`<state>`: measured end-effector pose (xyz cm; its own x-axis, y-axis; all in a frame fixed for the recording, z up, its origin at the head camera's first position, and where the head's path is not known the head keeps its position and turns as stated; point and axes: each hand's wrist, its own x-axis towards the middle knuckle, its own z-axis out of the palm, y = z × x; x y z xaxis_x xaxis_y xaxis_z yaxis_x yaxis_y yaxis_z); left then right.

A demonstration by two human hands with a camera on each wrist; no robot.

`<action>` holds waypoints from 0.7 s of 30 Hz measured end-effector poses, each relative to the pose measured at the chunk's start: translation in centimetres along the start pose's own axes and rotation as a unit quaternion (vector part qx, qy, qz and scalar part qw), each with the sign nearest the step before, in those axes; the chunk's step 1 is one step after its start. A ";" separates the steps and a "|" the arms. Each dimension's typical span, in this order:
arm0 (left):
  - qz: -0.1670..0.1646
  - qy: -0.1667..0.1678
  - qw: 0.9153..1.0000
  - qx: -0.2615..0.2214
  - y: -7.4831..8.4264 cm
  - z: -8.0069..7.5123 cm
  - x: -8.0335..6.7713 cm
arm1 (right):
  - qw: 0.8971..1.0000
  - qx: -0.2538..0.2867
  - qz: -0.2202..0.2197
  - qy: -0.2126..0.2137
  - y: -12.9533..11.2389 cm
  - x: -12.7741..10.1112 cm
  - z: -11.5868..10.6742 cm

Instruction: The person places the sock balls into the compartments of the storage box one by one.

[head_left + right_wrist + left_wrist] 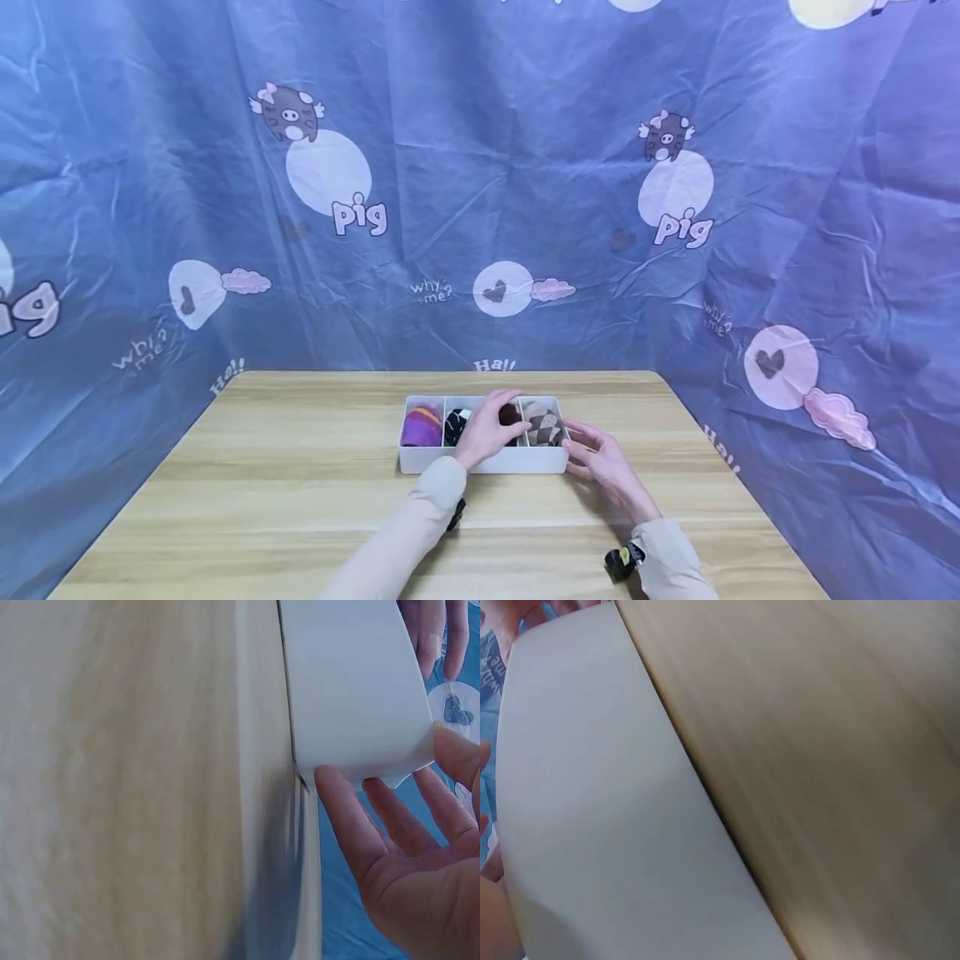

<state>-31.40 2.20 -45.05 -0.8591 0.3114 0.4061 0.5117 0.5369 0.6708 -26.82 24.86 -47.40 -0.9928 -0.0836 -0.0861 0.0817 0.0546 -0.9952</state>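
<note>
A long white divided box [483, 461] stands on the table with rolled-up socks in its compartments. From left to right lie a purple sock with an orange stripe [422, 427], a black and white sock [455, 425], a dark brown sock [510, 414] and a grey-brown patterned sock [545, 423]. My left hand [491, 427] is over the third compartment, thumb and fingers spread around the brown sock. At the box's right end, my right hand [420, 862] touches the end wall with extended fingertips, its thumb near the upper edge.
The wooden table [285, 492] extends around the box on all sides. Behind it and at both sides hangs a blue printed cloth [465, 200]. A black wrist strap device [624, 562] sits at the right sleeve.
</note>
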 end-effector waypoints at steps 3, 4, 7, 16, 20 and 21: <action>-0.001 0.013 1.000 -0.005 -0.6 -1.0 -0.4 | 1.000 -0.014 -0.003 0.005 -0.2 0.0 -0.1; -0.001 0.016 1.000 -0.008 -0.8 -1.3 -0.6 | 1.000 -0.022 -0.006 0.007 -0.2 0.0 -0.1; -0.007 0.019 1.000 -0.011 -1.4 -2.1 -1.4 | 0.999 -0.046 -0.013 0.010 -0.5 -0.3 -0.1; 0.003 0.032 0.999 0.024 -2.9 -4.1 -3.4 | 0.979 -0.181 -0.067 0.061 -1.2 -1.1 0.5; 0.003 0.038 0.998 0.049 -3.6 -5.1 -4.2 | 0.942 -0.307 -0.116 0.073 -1.7 -1.3 1.1; -0.001 0.037 0.998 0.056 -3.7 -5.4 -4.4 | 0.930 -0.336 -0.132 0.074 -1.9 -1.3 1.3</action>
<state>-29.45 -5.38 -46.03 -0.8552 0.2537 0.4519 0.5019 0.6227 0.6003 -25.56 23.58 -45.50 -0.9759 -0.0471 0.2129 -0.1896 0.6657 -0.7218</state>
